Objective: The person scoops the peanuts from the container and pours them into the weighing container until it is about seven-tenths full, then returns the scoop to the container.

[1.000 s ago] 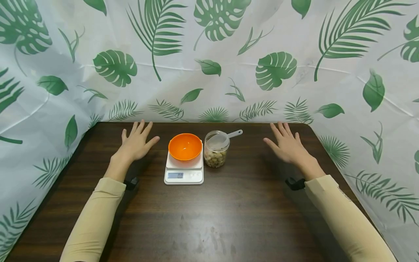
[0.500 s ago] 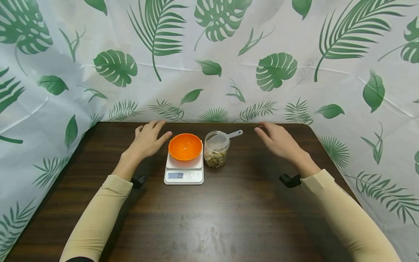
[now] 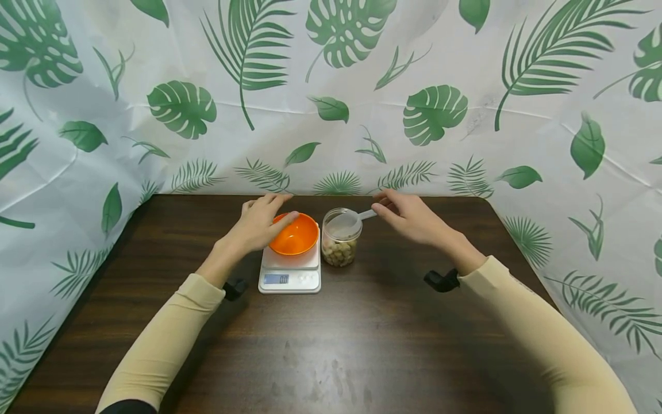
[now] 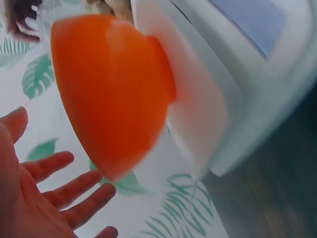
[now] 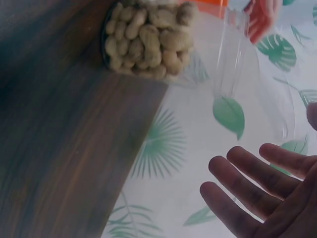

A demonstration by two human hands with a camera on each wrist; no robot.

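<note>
An orange bowl point(image 3: 293, 242) stands on a white kitchen scale point(image 3: 289, 282) whose display reads 0.0. My left hand point(image 3: 260, 224) hovers at the bowl's left side, thumb overlapping its rim in the head view. In the left wrist view, spread fingers point(image 4: 74, 193) reach close beside the bowl, holding nothing. Right of the scale is a clear jar point(image 3: 325, 238) with unshelled peanuts point(image 5: 148, 42). A translucent white scoop point(image 3: 343, 224) lies across the jar's mouth, handle pointing right. My right hand point(image 3: 411, 217) reaches the handle's end, its fingers relaxed and apart in the right wrist view.
Everything stands on a dark wooden table point(image 3: 331, 345), near its far edge. A white leaf-print sheet point(image 3: 383, 115) hangs behind it and along both sides. Small black wrist mounts point(image 3: 442, 280) sit under both forearms.
Both hands have moved inward from the table's sides: the left one rightward to the bowl, the right one leftward to the scoop's handle. Bowl, scale, jar and scoop stay put.
</note>
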